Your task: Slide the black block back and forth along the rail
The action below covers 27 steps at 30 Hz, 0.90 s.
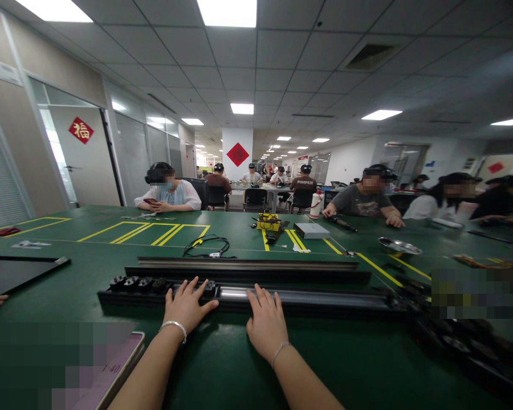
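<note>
A long black rail (333, 299) lies across the green table in front of me. Several small black blocks (145, 283) sit in a row in its left part. Over the right end of that row is my left hand (187, 307), fingers spread and palm down, its fingertips at a black block (211, 288). My right hand (267, 322) rests with outstretched fingers at the rail's near edge, beside a shiny stretch of its channel. Neither hand is wrapped round anything. A second long dark rail (256, 274) lies parallel just behind.
A phone (111, 367) lies at the lower left, near a black panel (17, 270). Dark parts (457, 336) are heaped at right. Farther back are a black cable (207, 246), a yellow item (269, 222), a grey box (311, 230) and a metal bowl (399, 246). Co-workers sit around the table.
</note>
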Motion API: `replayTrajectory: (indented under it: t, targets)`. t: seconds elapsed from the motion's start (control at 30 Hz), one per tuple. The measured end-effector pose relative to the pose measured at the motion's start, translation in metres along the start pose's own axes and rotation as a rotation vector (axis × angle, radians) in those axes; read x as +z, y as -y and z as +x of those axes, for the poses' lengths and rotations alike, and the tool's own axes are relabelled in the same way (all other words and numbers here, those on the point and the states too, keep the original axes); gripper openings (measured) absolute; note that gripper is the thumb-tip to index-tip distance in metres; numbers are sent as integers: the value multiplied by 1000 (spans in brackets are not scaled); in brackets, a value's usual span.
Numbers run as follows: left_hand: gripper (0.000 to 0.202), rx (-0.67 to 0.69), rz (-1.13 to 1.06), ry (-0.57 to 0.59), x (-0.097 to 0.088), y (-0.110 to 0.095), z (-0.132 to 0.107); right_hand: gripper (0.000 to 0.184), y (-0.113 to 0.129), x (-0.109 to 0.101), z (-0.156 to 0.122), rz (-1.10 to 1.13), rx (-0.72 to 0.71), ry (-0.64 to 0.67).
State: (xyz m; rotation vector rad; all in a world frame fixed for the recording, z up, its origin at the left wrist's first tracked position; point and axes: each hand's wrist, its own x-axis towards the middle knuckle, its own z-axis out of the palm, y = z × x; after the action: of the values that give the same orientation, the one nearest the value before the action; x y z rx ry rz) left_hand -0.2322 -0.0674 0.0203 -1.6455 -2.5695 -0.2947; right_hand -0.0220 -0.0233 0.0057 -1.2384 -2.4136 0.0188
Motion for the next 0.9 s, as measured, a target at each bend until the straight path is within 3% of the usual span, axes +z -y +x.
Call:
replayTrajectory:
  t: [0.9]
  targets:
    - [67, 45, 11, 3, 5, 1, 1, 55, 3, -5, 0, -13, 12, 29]
